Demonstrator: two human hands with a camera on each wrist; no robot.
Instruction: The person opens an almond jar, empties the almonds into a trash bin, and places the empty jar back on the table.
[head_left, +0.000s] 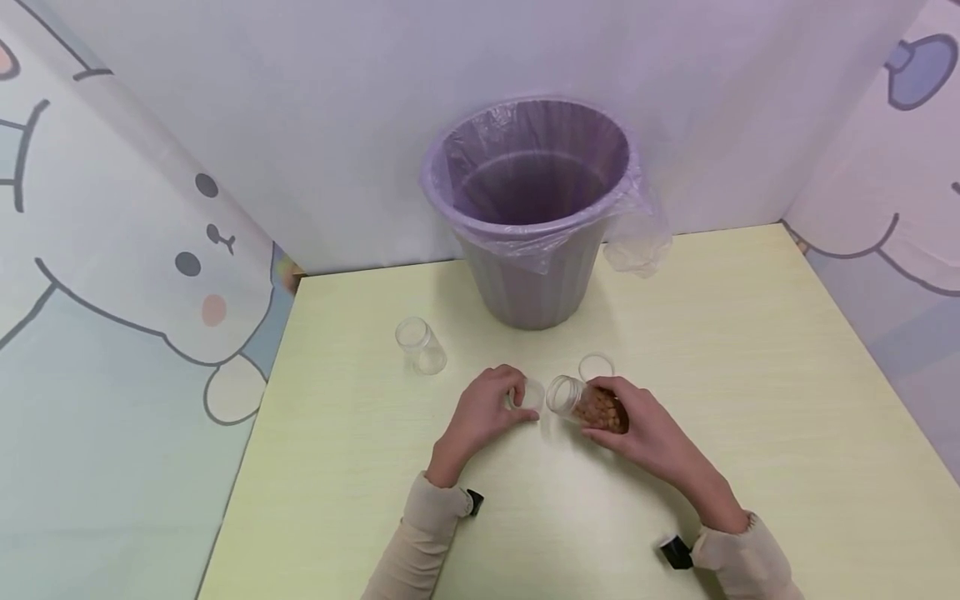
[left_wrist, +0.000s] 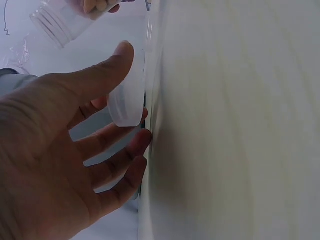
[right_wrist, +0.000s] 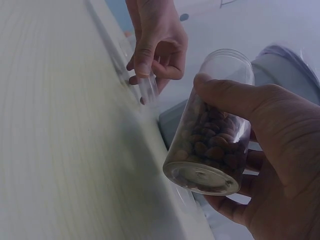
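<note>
My left hand pinches a round translucent plastic lid at its edge, between thumb and index finger, with the other fingers spread behind. My right hand grips a clear screw-neck jar that holds brown nuts. The jar is uncapped and tilted, its mouth facing left beside the lid, and the nuts lie toward its base. Behind the jar, a clear ring-edged disc rests on the table. A second clear jar stands on the table, beyond my left hand, with nothing visible inside.
At the back of the pale table stands a grey bin lined with a clear bag, whose loose end hangs on the right. Walls with cartoon prints border the table's back and sides.
</note>
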